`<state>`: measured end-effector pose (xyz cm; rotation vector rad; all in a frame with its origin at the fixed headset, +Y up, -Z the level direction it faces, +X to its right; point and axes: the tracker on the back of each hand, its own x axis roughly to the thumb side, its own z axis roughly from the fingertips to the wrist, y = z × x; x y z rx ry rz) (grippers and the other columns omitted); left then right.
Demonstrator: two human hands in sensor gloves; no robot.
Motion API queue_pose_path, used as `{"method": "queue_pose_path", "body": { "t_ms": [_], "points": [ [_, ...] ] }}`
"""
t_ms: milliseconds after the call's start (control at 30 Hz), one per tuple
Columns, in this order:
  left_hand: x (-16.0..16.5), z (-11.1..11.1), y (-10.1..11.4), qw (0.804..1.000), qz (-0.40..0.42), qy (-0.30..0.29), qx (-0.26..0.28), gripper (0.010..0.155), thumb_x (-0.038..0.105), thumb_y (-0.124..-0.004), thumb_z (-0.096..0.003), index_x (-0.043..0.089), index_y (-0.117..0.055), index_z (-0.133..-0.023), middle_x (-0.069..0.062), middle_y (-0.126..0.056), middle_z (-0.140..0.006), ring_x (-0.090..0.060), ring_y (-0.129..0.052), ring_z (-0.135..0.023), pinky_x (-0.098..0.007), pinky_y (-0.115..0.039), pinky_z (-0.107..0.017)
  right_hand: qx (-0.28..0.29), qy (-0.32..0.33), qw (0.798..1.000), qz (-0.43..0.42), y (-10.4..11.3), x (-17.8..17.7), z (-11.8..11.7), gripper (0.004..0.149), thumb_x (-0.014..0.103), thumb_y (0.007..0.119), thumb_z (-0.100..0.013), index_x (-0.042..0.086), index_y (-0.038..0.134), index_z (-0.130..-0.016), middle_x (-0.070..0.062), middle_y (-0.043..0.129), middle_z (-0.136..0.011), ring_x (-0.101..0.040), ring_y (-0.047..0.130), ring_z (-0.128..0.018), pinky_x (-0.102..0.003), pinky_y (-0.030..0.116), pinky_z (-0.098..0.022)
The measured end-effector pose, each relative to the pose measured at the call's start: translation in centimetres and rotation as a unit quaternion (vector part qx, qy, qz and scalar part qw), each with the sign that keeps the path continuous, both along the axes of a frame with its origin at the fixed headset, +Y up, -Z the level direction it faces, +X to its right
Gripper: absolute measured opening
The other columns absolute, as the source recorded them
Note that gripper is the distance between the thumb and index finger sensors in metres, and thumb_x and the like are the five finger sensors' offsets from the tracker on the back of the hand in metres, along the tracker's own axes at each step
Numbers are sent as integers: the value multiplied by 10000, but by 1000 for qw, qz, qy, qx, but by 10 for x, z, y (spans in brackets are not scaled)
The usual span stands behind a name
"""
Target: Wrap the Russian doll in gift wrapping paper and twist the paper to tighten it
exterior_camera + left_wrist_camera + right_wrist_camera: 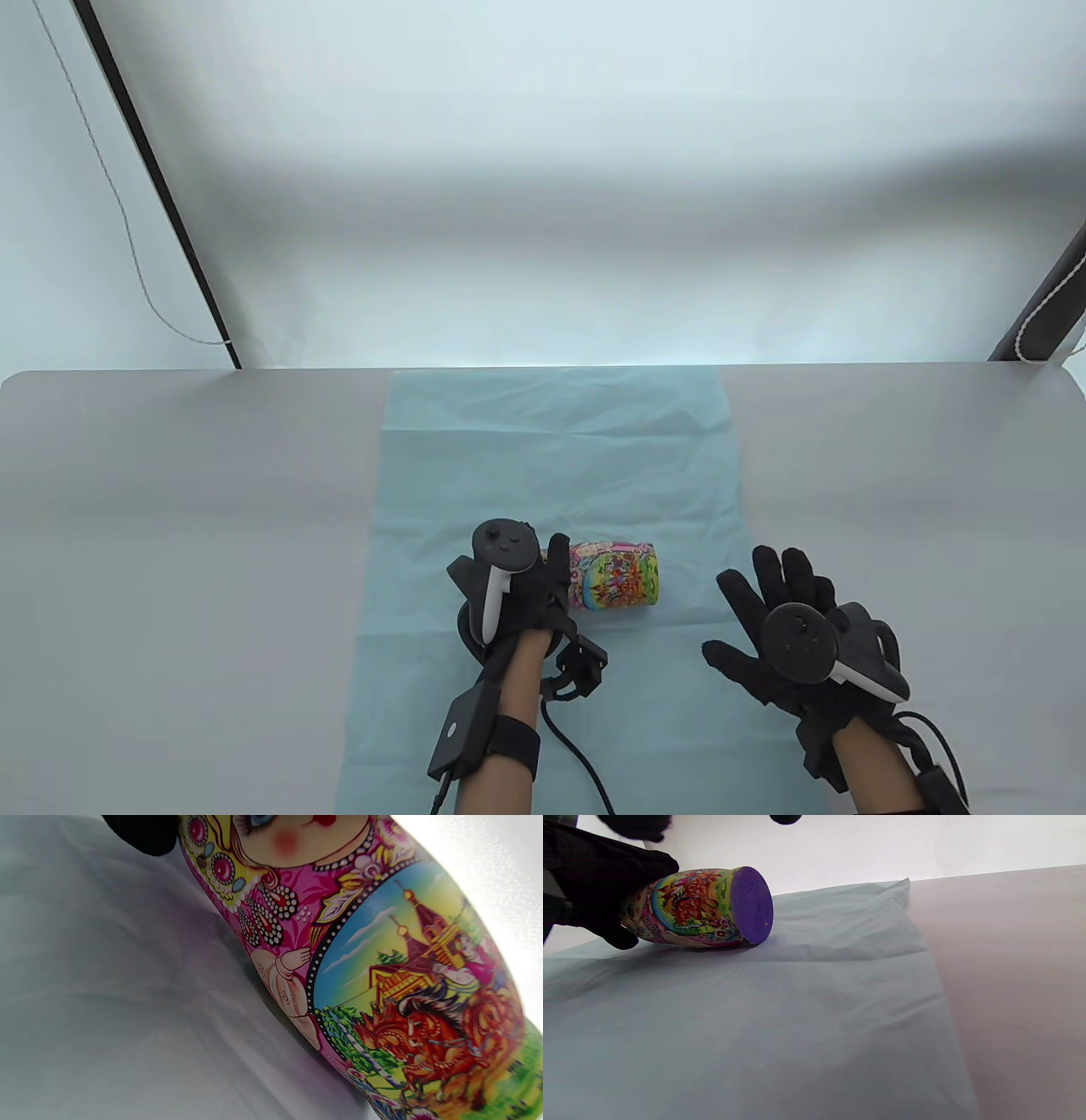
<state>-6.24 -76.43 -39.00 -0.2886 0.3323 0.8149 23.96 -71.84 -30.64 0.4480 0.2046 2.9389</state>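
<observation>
The Russian doll [618, 579] lies on its side on a light blue sheet of wrapping paper [551, 458], purple base to the right. My left hand [543, 577] grips its head end, fingers curled over the top. The left wrist view shows the painted doll [382, 984] up close on the paper [106, 1005], one gloved fingertip [144, 832] at the top edge. In the right wrist view the doll [700, 906] rests with my left hand [598, 878] wrapped round its head. My right hand [764, 603] hovers open, fingers spread, over the paper's right edge, apart from the doll.
The paper runs from the table's far edge to the near edge, with creases across it. Bare grey table [170, 509] lies on both sides of the sheet [755, 1027], with the tabletop [1009, 963] to its right. A white backdrop rises behind the table.
</observation>
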Motion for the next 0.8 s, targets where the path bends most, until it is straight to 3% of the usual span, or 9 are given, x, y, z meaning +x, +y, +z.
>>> {"method": "queue_pose_path", "body": {
  "t_ms": [233,367,467,667,800],
  "points": [
    [-6,13,24,996,-25,-82,6,914,670,-526,-565,119,-83,-1145,-258,-190,-1258,-570,-251,-1108,-703,-468,-722,4,-3,1000,3,0,0,0,892,686,611,-607,157,297,-1253,-365,80,-1265,-609,87,-1072,-728,204,-745],
    [-23,28,51,992,-17,-117,31,921,670,-542,-563,117,-97,-1149,-268,-156,-1256,-577,-220,-1107,-723,-425,-726,-1,-15,1000,2,-3,6,-4,894,685,614,-606,153,299,-1251,-366,83,-1265,-608,93,-1072,-730,204,-744],
    [-43,42,66,985,-67,-153,50,919,672,-564,-565,128,-124,-1161,-265,-165,-1262,-575,-235,-1113,-727,-420,-727,-3,-26,1000,4,-5,10,-6,895,684,613,-607,152,295,-1252,-367,84,-1265,-608,93,-1073,-728,206,-745],
    [-93,60,59,964,-195,-174,42,927,648,-664,-553,130,-203,-1168,-249,-221,-1269,-567,-286,-1114,-722,-426,-731,-9,-46,999,8,-8,17,-9,898,680,623,-606,148,298,-1251,-367,93,-1265,-608,100,-1077,-729,210,-745],
    [-122,65,51,949,-256,-171,68,935,627,-745,-530,146,-263,-1170,-224,-297,-1276,-554,-324,-1124,-698,-448,-742,-23,-60,998,23,-14,21,-12,913,652,699,-596,139,315,-1246,-371,104,-1263,-610,111,-1074,-731,229,-751]
  ]
}}
